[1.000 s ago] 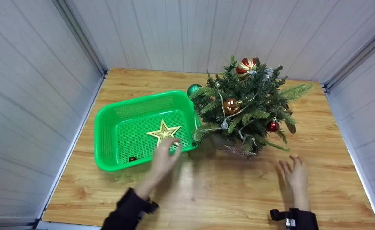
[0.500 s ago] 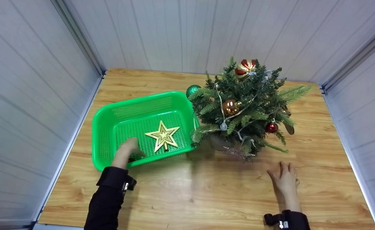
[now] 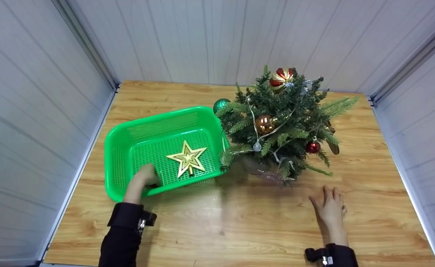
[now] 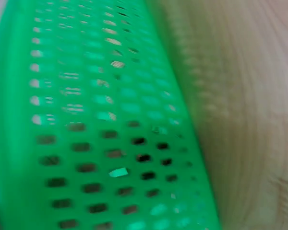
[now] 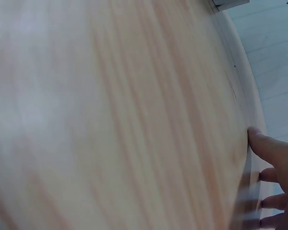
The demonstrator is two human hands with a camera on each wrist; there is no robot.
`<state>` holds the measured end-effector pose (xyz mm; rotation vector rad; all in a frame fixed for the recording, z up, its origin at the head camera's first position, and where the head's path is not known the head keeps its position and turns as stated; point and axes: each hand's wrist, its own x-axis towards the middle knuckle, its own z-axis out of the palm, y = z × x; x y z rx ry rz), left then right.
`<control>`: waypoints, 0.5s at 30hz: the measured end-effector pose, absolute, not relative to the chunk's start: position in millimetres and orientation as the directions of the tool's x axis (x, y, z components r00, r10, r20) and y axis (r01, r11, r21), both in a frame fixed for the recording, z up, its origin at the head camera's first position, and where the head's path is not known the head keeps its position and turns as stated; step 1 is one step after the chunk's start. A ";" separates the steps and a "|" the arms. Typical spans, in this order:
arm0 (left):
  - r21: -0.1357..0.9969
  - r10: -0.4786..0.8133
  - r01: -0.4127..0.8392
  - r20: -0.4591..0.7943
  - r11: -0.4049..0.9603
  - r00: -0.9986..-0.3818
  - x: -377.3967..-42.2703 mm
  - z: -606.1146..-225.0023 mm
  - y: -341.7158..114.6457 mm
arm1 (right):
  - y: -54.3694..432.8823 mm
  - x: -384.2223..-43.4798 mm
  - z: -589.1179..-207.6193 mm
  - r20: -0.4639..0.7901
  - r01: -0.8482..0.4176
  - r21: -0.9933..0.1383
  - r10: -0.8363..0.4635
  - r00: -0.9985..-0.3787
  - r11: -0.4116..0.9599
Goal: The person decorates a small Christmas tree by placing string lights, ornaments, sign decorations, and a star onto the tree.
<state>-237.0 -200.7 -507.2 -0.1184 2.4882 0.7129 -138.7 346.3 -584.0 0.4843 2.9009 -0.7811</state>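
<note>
Inside the green plastic basket [image 3: 165, 114], at its near left, my left hand [image 3: 145, 176] reaches down with curled fingers. It grips at the spot where a small dark red bauble lies; the hand and basket wall hide the bauble and my fingertips. To the right of this hand, a gold star tree topper [image 3: 187, 158] lies flat on the basket floor. The left wrist view shows only the basket's perforated wall [image 4: 98, 191] and wood. My right hand [image 3: 331, 211] rests on the table with spread fingers, holding nothing, in front of the small Christmas tree [image 3: 287, 137].
The tree stands against the basket's right end. It bears an orange bauble [image 3: 265, 124], a red bauble [image 3: 313, 147], a green glitter bauble [image 3: 221, 106], a striped bauble [image 3: 281, 78] and a light string. Panel walls [image 3: 187, 40] bound the wooden table [image 3: 239, 230].
My left hand has moved left from above the star into the basket's near left corner, and its fingers have closed in over the bauble. My right hand has shifted slightly left and down.
</note>
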 end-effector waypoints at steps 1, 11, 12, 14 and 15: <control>0.503 0.051 -0.215 -0.463 0.837 -0.885 -234.2 -502.7 -198.0 | 346.6 -138.8 -584.0 -0.173 0.325 -0.474 0.275 -0.946 0.819; 0.803 -0.016 0.163 0.210 0.573 -0.978 -190.8 -443.1 -127.9 | 335.5 -135.2 -579.5 -0.064 0.284 -0.568 0.303 -0.951 0.772; 0.819 -0.008 0.211 0.254 0.534 -0.967 -185.2 -439.5 -120.2 | 330.7 -134.4 -579.2 -0.002 0.261 -0.605 0.326 -0.945 0.752; 0.832 0.011 0.299 0.332 0.468 -0.943 -174.4 -434.4 -105.0 | 319.7 -132.5 -577.2 0.162 0.170 -0.688 0.377 -0.912 0.706; 0.836 0.023 0.334 0.361 0.435 -0.932 -169.3 -432.7 -97.7 | 313.3 -131.5 -574.8 0.248 0.110 -0.722 0.404 -0.881 0.683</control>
